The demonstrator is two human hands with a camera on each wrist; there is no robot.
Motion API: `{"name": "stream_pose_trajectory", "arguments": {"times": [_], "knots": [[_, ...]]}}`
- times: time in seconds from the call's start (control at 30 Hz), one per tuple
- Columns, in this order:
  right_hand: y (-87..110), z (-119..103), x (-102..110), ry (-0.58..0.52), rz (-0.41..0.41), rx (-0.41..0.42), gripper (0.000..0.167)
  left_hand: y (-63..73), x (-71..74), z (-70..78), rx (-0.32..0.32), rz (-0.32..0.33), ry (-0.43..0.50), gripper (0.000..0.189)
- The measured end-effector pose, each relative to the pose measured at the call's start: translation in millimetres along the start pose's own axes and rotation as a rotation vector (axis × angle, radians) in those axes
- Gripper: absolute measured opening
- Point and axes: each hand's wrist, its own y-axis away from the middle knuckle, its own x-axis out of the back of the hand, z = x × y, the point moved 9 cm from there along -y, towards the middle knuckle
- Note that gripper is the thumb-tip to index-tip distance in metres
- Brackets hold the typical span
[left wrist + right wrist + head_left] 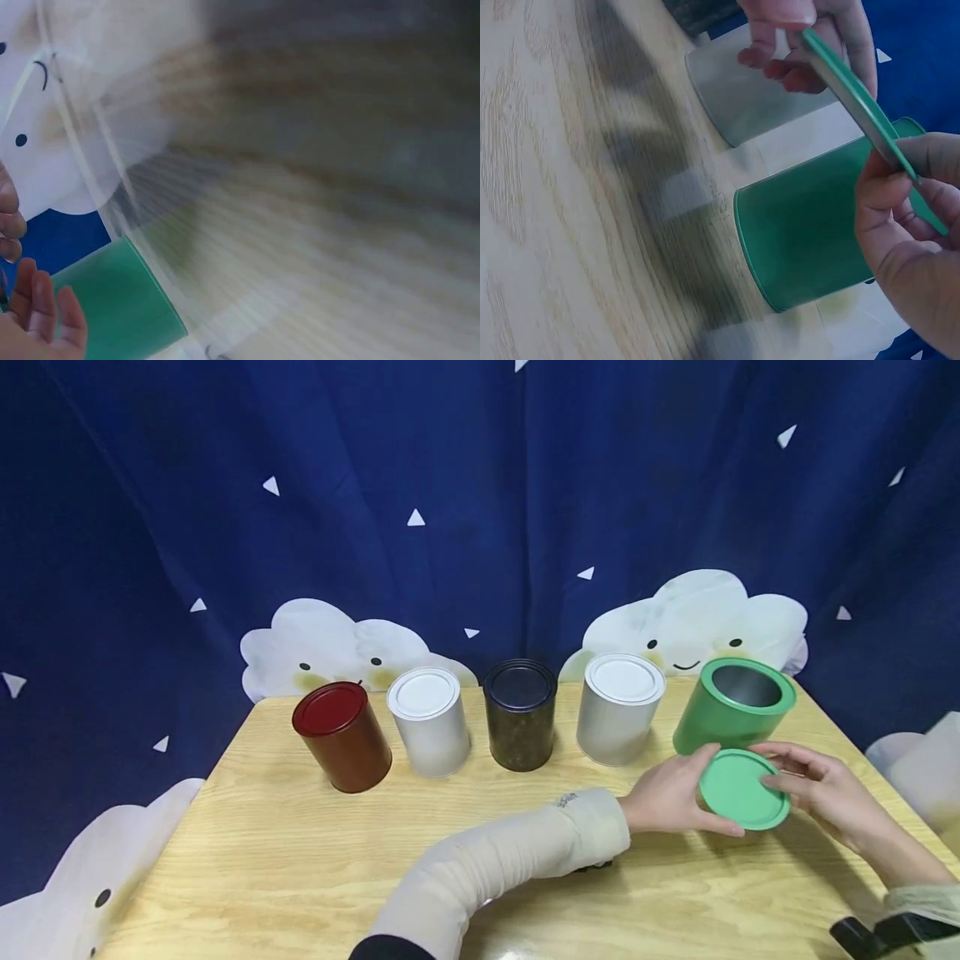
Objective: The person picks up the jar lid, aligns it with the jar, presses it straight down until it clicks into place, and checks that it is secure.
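A round green lid (744, 789) is held tilted in front of the open green can (731, 714), with both hands on its rim. My left hand (675, 793) grips its left edge, thumb low and index finger high. My right hand (828, 789) pinches the right edge, its thumb on the upper face and its fingers behind. In the right wrist view the lid (855, 94) appears almost edge-on between the hands, apart from the can (810, 225). The can stands upright, its dark inside showing. In the left wrist view, fingers partly cover the green can (120, 307).
Left of the green can, lidded cans stand in a row: a white one (618, 718), a black one (521, 722), another white one (431, 727) and a dark red one (347, 743). Behind the wooden table (300, 860) hangs a blue curtain (450, 460) with cloud prints.
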Motion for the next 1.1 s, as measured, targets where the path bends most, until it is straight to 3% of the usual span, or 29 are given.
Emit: {"name": "stream_pose_trajectory", "arguments": {"times": [0.23, 0.33, 0.43, 0.57, 0.9, 1.1], "knots": [[4.0, 0.4, 1.1, -0.070, -0.051, -0.002, 0.043, -2.4, 6.1, 4.3, 0.003, 0.020, -0.029, 0.088], [6.9, -5.7, -0.1, 0.055, -0.107, 0.036, 0.046, -3.6, 9.4, 5.0, 0.013, 0.018, -0.019, 0.084], [10.9, -13.5, -6.3, 0.199, -0.220, 0.094, 0.057, -5.1, 15.0, 4.0, 0.018, 0.031, -0.005, 0.082], [14.8, -18.1, -14.0, 0.274, -0.324, 0.126, 0.075, -6.6, 20.8, 2.7, 0.010, 0.047, 0.038, 0.080], [10.9, -41.9, -10.9, 0.467, -0.246, 0.232, 0.081, -13.9, 35.8, 7.2, 0.001, 0.046, 0.082, 0.077], [4.5, -44.1, -7.0, 0.475, -0.208, 0.262, 0.082, -17.6, 40.7, 6.7, 0.008, 0.062, 0.075, 0.075]]}}
